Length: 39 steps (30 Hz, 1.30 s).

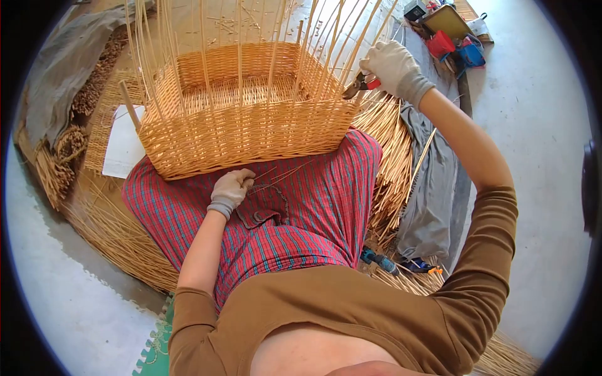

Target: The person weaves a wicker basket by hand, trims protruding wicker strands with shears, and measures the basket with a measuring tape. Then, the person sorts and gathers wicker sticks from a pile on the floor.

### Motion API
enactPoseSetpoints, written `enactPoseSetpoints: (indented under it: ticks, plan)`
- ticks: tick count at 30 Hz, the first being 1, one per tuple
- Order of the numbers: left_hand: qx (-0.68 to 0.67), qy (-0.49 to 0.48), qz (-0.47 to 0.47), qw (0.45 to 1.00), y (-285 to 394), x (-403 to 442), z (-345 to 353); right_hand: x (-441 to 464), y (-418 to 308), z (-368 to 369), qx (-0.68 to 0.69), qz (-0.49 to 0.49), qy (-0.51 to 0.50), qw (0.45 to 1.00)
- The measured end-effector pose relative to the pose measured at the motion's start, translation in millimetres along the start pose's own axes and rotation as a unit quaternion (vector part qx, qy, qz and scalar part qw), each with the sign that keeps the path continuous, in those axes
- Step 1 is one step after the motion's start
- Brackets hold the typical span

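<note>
A woven wicker basket (244, 135) with tall upright stakes rests on my lap, on the red checked cloth (313, 232). My right hand (392, 69), in a pale glove, is closed around red-handled pruning shears (371, 83) beside the basket's right corner; the blades point left. Below the front wall of the basket is my left hand (231, 189), also gloved, with its fingers closed around thin cane strips (282, 175) that extend to the right over the cloth.
Bundles of cane (385, 150) lie right of my legs beside grey cloth (433, 188). More cane (119, 232) is at the left, near a white sheet (122, 147). A blue-green tool (379, 260) lies by my right hip. Red and blue containers (441, 45) stand at the upper right.
</note>
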<state>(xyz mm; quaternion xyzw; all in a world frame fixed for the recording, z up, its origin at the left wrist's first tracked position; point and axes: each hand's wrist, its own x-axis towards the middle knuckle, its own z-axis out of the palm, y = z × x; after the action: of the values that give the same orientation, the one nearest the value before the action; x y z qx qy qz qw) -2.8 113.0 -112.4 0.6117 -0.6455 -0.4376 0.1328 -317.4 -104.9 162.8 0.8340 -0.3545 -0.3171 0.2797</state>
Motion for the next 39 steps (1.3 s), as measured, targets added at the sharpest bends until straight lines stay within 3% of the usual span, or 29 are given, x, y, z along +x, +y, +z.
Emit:
enactPoseSetpoints:
  ticks: [5,7,9,10,14,19,21,22,24,25,27,28,29,30,32,33,34,35,36,37,38,39]
  plan:
    - [0.025,-0.015,0.006,1.000,-2,-2,3,3,-16,3,-0.012,0.000,0.007,1.000]
    - [0.026,-0.013,-0.004,1.000,-3,-3,1,-8,-3,18,0.039,0.021,-0.026,0.999]
    - [0.023,-0.014,-0.014,1.000,-2,-6,1,-33,20,47,0.191,-0.009,0.077,0.979]
    - [0.021,-0.013,-0.023,0.999,-1,-6,0,-44,25,55,0.193,-0.004,0.075,0.978]
    - [0.032,-0.030,-0.034,0.998,-5,1,7,-80,40,93,0.079,0.073,0.102,0.989]
    - [0.103,-0.032,-0.007,0.994,-2,-4,18,-70,15,130,0.065,0.130,0.179,0.973]
    - [0.088,-0.071,-0.042,0.993,0,-4,22,-56,9,150,0.014,0.070,0.264,0.962]
    - [0.095,-0.077,-0.048,0.991,-1,-4,25,-54,6,156,0.014,0.078,0.265,0.961]
    - [0.111,-0.075,-0.053,0.990,-3,-4,29,-49,3,166,0.031,0.054,0.361,0.930]
    - [0.121,-0.075,-0.060,0.988,-3,-4,32,-51,5,167,0.030,0.057,0.364,0.929]
    - [0.114,-0.069,-0.060,0.989,-12,-1,40,-58,6,167,0.130,0.077,0.170,0.974]
    - [0.121,-0.060,-0.039,0.990,-17,1,43,-57,11,185,0.164,0.052,0.254,0.952]
    - [0.128,-0.052,-0.019,0.990,-21,1,48,-62,11,201,0.165,0.049,0.255,0.951]
    - [0.126,-0.049,-0.023,0.990,-23,2,52,-66,12,215,0.249,0.094,0.255,0.930]
    - [-0.166,-0.027,-0.179,0.969,-21,12,60,-53,-7,241,0.402,0.233,0.228,0.856]
    - [-0.169,-0.020,-0.175,0.970,-22,19,67,-49,-20,249,0.466,0.322,0.201,0.799]
    - [-0.317,0.033,-0.200,0.926,-26,26,78,-40,-39,229,0.747,0.377,0.162,0.523]
    - [-0.456,0.082,-0.218,0.859,-30,33,89,-26,-60,233,0.852,0.279,0.239,0.373]
    - [-0.495,0.045,-0.193,0.846,-32,41,99,-21,-72,205,0.892,0.230,0.258,0.292]
    - [-0.532,0.027,-0.147,0.833,-30,44,110,14,-96,260,0.877,0.230,0.265,0.330]
    - [-0.565,0.009,-0.097,0.819,-23,48,116,-2,-103,189,0.894,0.177,0.273,0.308]
    - [-0.570,-0.022,-0.087,0.817,-2,43,105,-9,-98,146,0.906,0.179,0.176,0.341]
